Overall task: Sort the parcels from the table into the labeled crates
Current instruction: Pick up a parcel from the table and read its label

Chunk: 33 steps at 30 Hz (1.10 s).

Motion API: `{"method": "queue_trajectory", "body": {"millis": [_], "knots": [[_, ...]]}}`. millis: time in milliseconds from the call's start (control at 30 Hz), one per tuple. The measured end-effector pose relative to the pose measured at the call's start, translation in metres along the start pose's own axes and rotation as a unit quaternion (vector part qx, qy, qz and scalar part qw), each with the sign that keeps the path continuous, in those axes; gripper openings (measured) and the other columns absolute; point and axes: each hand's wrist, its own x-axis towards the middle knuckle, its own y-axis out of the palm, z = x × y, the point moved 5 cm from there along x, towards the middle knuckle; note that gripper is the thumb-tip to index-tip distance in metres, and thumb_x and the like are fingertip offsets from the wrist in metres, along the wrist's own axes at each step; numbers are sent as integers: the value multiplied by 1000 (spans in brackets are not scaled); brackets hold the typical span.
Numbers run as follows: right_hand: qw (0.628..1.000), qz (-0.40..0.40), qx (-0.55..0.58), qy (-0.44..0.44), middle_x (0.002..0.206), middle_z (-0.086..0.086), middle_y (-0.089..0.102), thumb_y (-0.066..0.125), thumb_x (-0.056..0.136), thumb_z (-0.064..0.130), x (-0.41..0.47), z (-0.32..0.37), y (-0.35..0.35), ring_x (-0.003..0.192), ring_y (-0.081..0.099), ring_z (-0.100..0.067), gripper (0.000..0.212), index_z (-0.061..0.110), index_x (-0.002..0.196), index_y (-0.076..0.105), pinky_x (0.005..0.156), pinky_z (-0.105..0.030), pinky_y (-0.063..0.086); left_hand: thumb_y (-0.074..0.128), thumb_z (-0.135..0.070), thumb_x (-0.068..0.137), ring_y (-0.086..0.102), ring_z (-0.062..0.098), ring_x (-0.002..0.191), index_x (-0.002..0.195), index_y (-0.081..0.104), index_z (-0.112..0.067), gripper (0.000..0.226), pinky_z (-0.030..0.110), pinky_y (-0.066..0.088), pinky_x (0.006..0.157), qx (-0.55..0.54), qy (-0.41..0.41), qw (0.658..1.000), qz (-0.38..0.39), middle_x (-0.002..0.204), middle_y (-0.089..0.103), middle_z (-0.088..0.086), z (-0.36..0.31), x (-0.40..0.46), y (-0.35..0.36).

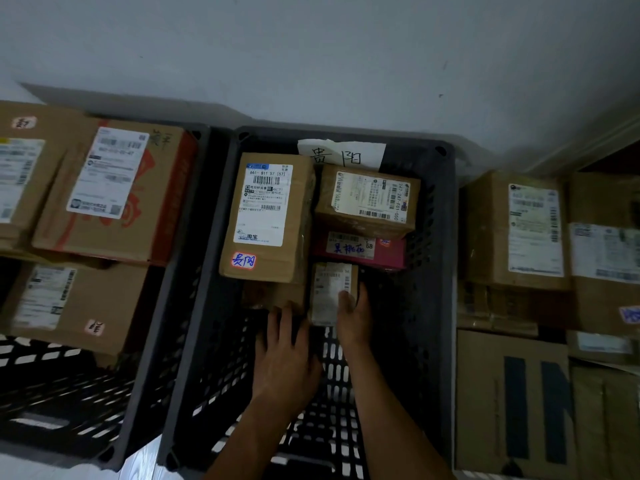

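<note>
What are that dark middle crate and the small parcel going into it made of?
The middle crate looks like moulded dark grey plastic with a matte finish: its walls and floor are slotted. The small parcel, held by the right hand, looks like brown cardboard under a white paper label, though it is dim.

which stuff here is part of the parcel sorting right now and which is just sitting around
In the job:
- small brown cardboard parcel, gripped by right hand
- left hand, resting on a low brown box
- dark grey plastic crate with white handwritten paper label

Lying about:
- tall brown box with red-edged sticker
- pink flat box
- left crate's boxes
- cardboard stack at right
</note>
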Motion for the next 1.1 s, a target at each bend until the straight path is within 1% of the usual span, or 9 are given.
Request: {"method": "queue_trajectory", "body": {"millis": [133, 267, 333, 433, 533, 700, 800, 1000, 1100], "knots": [[1000, 6, -10, -2, 136, -8, 60, 50, 106, 29, 6, 0, 0, 121, 61, -26, 45, 19, 150, 43, 96, -38, 53, 82, -42, 63, 47, 45, 132, 127, 55, -17, 73, 61, 53, 89, -7, 5, 1000, 12, 146, 44, 20, 2, -2, 2], [999, 45, -25, -3, 140, -4, 56, 59, 102, 24, 6, 0, 5, 109, 59, -10, 56, 21, 152, 36, 79, -12, 49, 80, -43, 66, 40, 43, 136, 127, 58, -19, 70, 60, 51, 93, -4, -2, 1000, 19, 149, 40, 18, 7, -1, 3], [996, 78, -47, 4, 149, -1, 46, 79, 85, 32, -1, -7, 8, 123, 55, -14, 91, 31, 157, 23, 93, -22, 53, 77, -40, 70, 40, 44, 138, 129, 58, -18, 66, 61, 50, 95, -17, -6, 1000, 23, 151, 37, 17, 6, -2, 3], [982, 105, -153, -26, 160, 0, 23, 88, 75, 33, -17, -14, 4, 143, 32, -19, 126, 35, 161, -4, 116, -38, 35, 75, -38, 71, 43, 46, 135, 123, 61, -16, 59, 63, 52, 91, -27, -9, 999, 32, 148, 40, 19, 4, -1, 1], [961, 98, -250, -71, 162, -9, 25, 76, 89, 22, -22, -17, 0, 141, 39, -23, 118, 35, 156, -20, 117, -38, 36, 77, -38, 69, 44, 47, 132, 118, 63, -17, 56, 62, 53, 86, -24, -6, 999, 33, 145, 42, 20, 1, 1, 0], [956, 76, -278, -50, 159, -12, 35, 60, 100, 31, -10, -15, 8, 134, 49, -23, 93, 35, 157, -14, 111, -41, 45, 74, -38, 73, 38, 46, 138, 121, 62, -17, 54, 60, 52, 89, -34, -6, 999, 36, 150, 38, 20, 3, -1, 0], [969, 75, -232, -37, 155, -9, 42, 65, 97, 31, -7, -16, 7, 128, 53, -20, 96, 44, 155, -10, 108, -42, 48, 74, -37, 75, 34, 46, 141, 123, 60, -18, 53, 59, 51, 92, -39, -7, 998, 46, 153, 35, 20, 2, -3, 1], [961, 93, -261, -17, 150, -11, 47, 74, 91, 25, -1, -13, 7, 125, 56, -24, 104, 30, 158, -5, 103, -38, 50, 78, -39, 72, 35, 47, 140, 117, 64, -18, 52, 59, 53, 89, -44, -10, 997, 54, 151, 36, 21, 0, -1, 2], [949, 117, -292, 16, 155, -12, 41, 76, 89, 20, 1, -9, 5, 134, 50, -28, 113, 22, 160, -12, 108, -39, 45, 68, -40, 83, 22, 44, 147, 129, 58, -20, 51, 59, 45, 102, -57, -19, 996, 62, 158, 26, 18, -2, -3, -2]]}}
